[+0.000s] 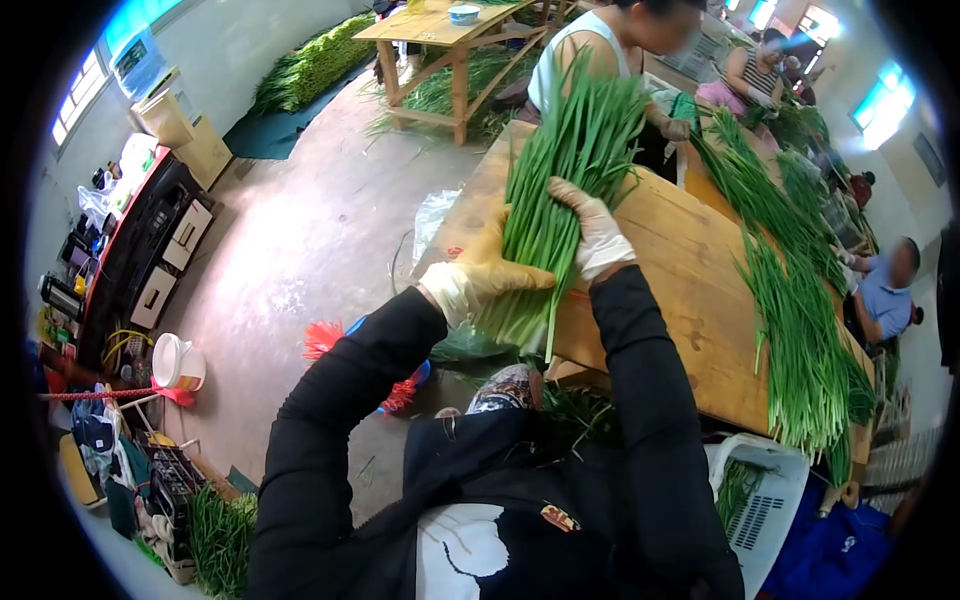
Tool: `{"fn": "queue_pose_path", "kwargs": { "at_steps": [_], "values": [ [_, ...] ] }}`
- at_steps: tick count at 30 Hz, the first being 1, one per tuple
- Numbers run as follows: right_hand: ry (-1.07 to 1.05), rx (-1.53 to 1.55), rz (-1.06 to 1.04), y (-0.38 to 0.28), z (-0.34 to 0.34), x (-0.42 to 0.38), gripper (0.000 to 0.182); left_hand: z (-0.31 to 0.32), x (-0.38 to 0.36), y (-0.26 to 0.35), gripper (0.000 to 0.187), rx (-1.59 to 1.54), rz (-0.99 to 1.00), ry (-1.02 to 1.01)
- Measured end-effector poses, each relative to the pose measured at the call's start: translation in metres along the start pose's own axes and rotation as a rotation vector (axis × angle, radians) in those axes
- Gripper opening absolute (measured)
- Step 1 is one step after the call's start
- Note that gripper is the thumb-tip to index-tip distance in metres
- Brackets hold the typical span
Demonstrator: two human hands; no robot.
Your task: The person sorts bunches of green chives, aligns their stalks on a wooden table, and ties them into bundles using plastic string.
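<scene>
A large bunch of green chives (pixel 562 165) is held upright between my gloved hands, over the near left end of the wooden table (pixel 680 290). My left hand (pixel 482 268), in a yellowish glove, wraps the lower left side, thumb lying across the pale stems. On the upper right side, my right hand (pixel 588 222), in a whitish glove, closes round the leaves. Some fingers of both hands are hidden by the bunch. A long pile of chives (pixel 790 330) lies along the table's right side, pale ends toward me.
A person in a light sleeveless top (pixel 590 45) stands across the table. More people sit along the right. A white plastic basket (pixel 760 500) is below the table's near right corner. On the floor at left are a white bucket (pixel 178 362) and a red-bristled broom (pixel 325 342).
</scene>
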State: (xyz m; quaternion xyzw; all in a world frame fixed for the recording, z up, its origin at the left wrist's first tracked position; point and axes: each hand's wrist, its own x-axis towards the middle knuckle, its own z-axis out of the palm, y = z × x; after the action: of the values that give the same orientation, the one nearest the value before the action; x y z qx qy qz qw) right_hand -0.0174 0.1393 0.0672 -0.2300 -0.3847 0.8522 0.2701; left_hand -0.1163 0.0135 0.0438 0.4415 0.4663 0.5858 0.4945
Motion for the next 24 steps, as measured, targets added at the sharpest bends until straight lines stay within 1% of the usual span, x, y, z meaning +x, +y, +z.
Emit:
{"fn": "queue_pose_path", "kwargs": {
  "at_steps": [1,2,5,6,8,9,10,12,13,14,15,16,17,18,20,21,22,24],
  "values": [
    [-0.006,0.003,0.045,0.009,-0.001,0.006,0.025,-0.006,0.0,-0.007,0.084,0.005,0.104,-0.005],
    [-0.025,0.008,0.091,0.018,-0.005,0.016,0.023,-0.009,-0.003,-0.007,0.084,0.005,0.101,0.0],
    [0.017,0.012,0.113,0.034,-0.013,0.022,0.02,-0.018,-0.009,-0.012,0.089,0.026,-0.076,-0.047],
    [0.045,0.003,0.118,0.037,-0.013,0.022,0.02,-0.022,-0.009,-0.015,0.089,0.022,-0.08,-0.049],
    [0.079,-0.005,0.119,0.041,-0.013,0.023,0.021,-0.028,-0.008,-0.024,0.085,0.118,-0.018,-0.079],
    [0.119,-0.057,0.093,0.043,-0.015,0.024,0.022,-0.034,-0.005,-0.041,0.081,0.108,-0.04,-0.086],
    [0.16,-0.109,0.068,0.044,-0.016,0.024,0.023,-0.032,-0.003,-0.038,0.081,0.106,-0.043,-0.093],
    [0.17,-0.123,0.045,0.044,-0.016,0.02,0.025,-0.025,0.0,-0.029,0.098,0.556,0.128,0.121],
    [0.227,-0.209,0.024,0.043,-0.014,0.018,0.025,-0.022,0.002,-0.027,0.107,0.781,0.215,0.231],
    [0.283,-0.297,0.001,0.043,-0.012,0.018,0.025,-0.019,0.007,-0.029,0.107,0.78,0.216,0.228],
    [0.317,-0.339,-0.016,0.046,-0.017,0.024,0.026,-0.014,0.014,-0.031,0.115,0.898,0.265,0.222],
    [0.286,-0.328,-0.089,0.039,-0.001,0.013,0.038,-0.01,0.019,-0.034,0.122,1.015,0.314,0.216],
    [0.307,-0.436,-0.147,0.041,-0.006,0.017,0.047,-0.007,0.023,-0.036,0.127,0.997,0.23,0.173],
    [0.327,-0.544,-0.205,0.043,-0.011,0.023,0.056,-0.007,0.025,-0.039,0.127,0.996,0.232,0.169],
    [0.475,-0.861,-0.334,0.033,-0.013,0.024,0.072,-0.007,0.027,-0.042,0.127,1.083,0.103,0.16],
    [0.442,-0.998,-0.39,0.025,-0.018,0.017,0.085,-0.006,0.027,-0.043,0.126,1.069,0.064,0.164],
    [0.441,-1.073,-0.626,0.028,-0.032,0.018,0.074,-0.004,0.026,-0.043,0.126,1.068,0.059,0.157],
    [0.403,-1.117,-0.805,0.011,-0.027,-0.012,0.052,0.0,0.026,-0.043,0.126,1.065,-0.008,0.196]
  ]
}}
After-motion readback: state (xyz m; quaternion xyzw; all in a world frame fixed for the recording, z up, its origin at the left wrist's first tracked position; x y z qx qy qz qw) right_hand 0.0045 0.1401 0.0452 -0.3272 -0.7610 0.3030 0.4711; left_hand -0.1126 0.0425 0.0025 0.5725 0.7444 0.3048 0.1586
